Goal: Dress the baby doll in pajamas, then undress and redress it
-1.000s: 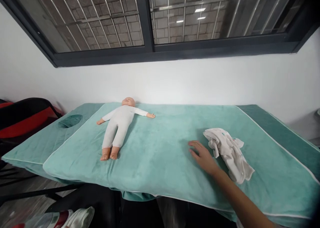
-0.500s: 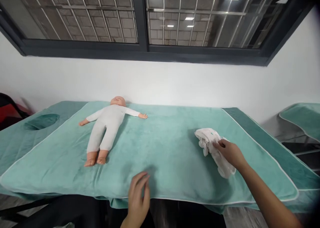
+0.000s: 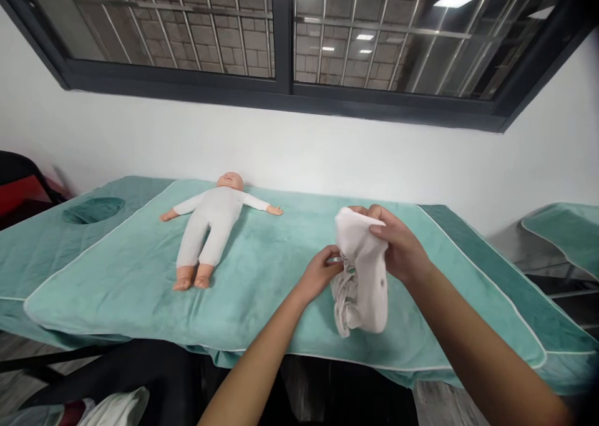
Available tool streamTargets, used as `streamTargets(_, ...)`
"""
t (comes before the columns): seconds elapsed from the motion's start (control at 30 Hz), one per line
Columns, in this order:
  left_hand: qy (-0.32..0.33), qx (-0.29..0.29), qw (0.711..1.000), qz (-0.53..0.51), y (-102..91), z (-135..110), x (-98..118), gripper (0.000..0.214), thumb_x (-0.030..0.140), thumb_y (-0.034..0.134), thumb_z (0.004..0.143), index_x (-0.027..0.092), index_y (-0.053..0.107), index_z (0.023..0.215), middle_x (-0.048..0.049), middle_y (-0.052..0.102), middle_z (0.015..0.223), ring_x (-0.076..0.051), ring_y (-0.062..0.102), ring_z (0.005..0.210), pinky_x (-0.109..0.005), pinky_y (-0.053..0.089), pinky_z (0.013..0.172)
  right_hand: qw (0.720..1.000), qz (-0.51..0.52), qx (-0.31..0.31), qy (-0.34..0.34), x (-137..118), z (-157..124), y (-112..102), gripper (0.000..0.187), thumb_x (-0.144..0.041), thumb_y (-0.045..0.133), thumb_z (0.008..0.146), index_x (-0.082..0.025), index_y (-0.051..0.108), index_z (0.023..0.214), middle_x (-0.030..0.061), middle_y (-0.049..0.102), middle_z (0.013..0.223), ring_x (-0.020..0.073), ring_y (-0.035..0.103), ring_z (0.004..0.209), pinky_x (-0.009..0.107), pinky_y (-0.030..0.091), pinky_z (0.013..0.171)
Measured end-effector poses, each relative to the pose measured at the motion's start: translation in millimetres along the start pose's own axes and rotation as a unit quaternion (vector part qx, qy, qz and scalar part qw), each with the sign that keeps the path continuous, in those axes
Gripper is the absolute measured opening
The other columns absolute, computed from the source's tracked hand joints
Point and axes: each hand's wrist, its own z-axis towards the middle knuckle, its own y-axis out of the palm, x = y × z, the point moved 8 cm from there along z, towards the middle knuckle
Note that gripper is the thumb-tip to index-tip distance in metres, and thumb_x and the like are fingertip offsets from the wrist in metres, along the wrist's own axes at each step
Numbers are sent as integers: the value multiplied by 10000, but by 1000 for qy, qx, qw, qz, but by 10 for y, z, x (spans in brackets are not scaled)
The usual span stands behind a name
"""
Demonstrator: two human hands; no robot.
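Observation:
A small white cloth garment [image 3: 367, 276] hangs above the bed, with a gathered, strappy left edge and a small dark dot low on its right side. My right hand [image 3: 397, 242] grips its upper right corner, thumb in front and fingers behind. My left hand [image 3: 322, 270] is closed in a pinch at the garment's gathered left edge; the fingertips are partly hidden there. To the left, a baby doll [image 3: 210, 217] in a white bodysuit lies on its back, arms spread, head toward the wall. Neither hand touches it.
A green padded cover [image 3: 262, 276] lies over the massage bed, which has a face hole [image 3: 93, 210] at its left end. A dark chair [image 3: 140, 382] with folded cloths [image 3: 115, 407] stands at the near left. Behind the bed is a white wall [image 3: 299, 145] under a barred window.
My right hand has lifted the garment off the bed and moved it left. My left hand has come up and right from the bed's front edge to take hold of the garment.

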Motion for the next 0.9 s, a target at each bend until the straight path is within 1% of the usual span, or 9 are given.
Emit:
streamTargets(0.07, -9, 24, 999, -29, -62, 70, 37, 177, 274, 638, 817, 168, 619, 958, -29, 648, 925, -157, 597, 884, -267, 454, 793, 1000, -4, 27, 1, 83, 58, -111, 242, -402, 661, 840, -215, 509, 824, 41, 635, 1110, 163, 590, 788, 275, 473, 631)
streamTargets(0.17, -34, 193, 980, -35, -342, 105, 37, 153, 322, 601, 839, 182, 548, 871, 31, 551, 746, -112, 510, 700, -227, 400, 670, 993, -69, 92, 17, 478, 5, -391, 279, -503, 588, 886, -237, 547, 960, 41, 646, 974, 176, 599, 747, 303, 499, 638)
streamTargets(0.23, -38, 261, 964, -25, -483, 98, 82, 151, 335, 574, 858, 189, 536, 865, 42, 506, 733, -105, 473, 672, -220, 380, 644, 981, -141, 132, 8, 812, -144, -574, 328, -500, 614, 872, -242, 549, 1062, 64, 627, 1147, 225, 620, 995, 371, 529, 834)
streamTargets(0.3, -10, 287, 958, -1, -586, 99, 219, 173, 358, 565, 878, 191, 533, 845, 43, 481, 740, -103, 453, 673, -218, 374, 641, 954, -245, 173, -6, 1131, -371, -715, 517, -492, 692, 806, -242, 509, 1220, 96, 539, 1333, 277, 509, 1258, 461, 456, 1032)
streamTargets(0.4, 55, 317, 946, 28, -690, 76, 500, 225, 411, 577, 894, 195, 531, 850, 37, 482, 759, -108, 464, 703, -219, 385, 664, 922, -307, 236, -18, 1522, -723, -801, 811, -456, 781, 722, -241, 373, 1389, 129, 399, 1481, 295, 400, 1377, 523, 338, 1152)
streamTargets(0.5, 104, 346, 932, 33, -649, 29, 737, 245, 445, 581, 904, 203, 543, 905, 19, 534, 824, -117, 507, 764, -225, 413, 719, 951, -197, 237, 33, 1906, -807, -673, 926, -474, 813, 676, -229, 321, 1421, 161, 433, 1463, 313, 479, 1318, 530, 410, 1095)
streamTargets(0.6, 107, 309, 944, 35, -402, 26, 878, 254, 461, 572, 917, 208, 555, 935, 12, 545, 825, -116, 508, 745, -226, 419, 703, 978, -13, 202, 51, 2108, -601, -379, 783, -542, 739, 732, -269, 410, 1387, 116, 524, 1412, 294, 517, 1297, 480, 476, 1037)
streamTargets(0.73, 130, 258, 957, 28, -132, -27, 1139, 229, 433, 564, 936, 206, 557, 956, 6, 550, 826, -113, 516, 741, -226, 430, 688, 971, 155, 169, 70, 2150, -339, -25, 513, -614, 540, 852, -352, 542, 1293, 33, 602, 1344, 260, 516, 1300, 463, 513, 990)
streamTargets(0.9, 189, 247, 949, 50, -102, -46, 1593, 206, 413, 567, 942, 210, 548, 972, 1, 558, 860, -112, 531, 776, -222, 443, 700, 964, 234, 103, 67, 2090, -338, 287, 515, -694, 338, 907, -399, 580, 1253, -36, 592, 1372, 266, 494, 1343, 503, 485, 1033)
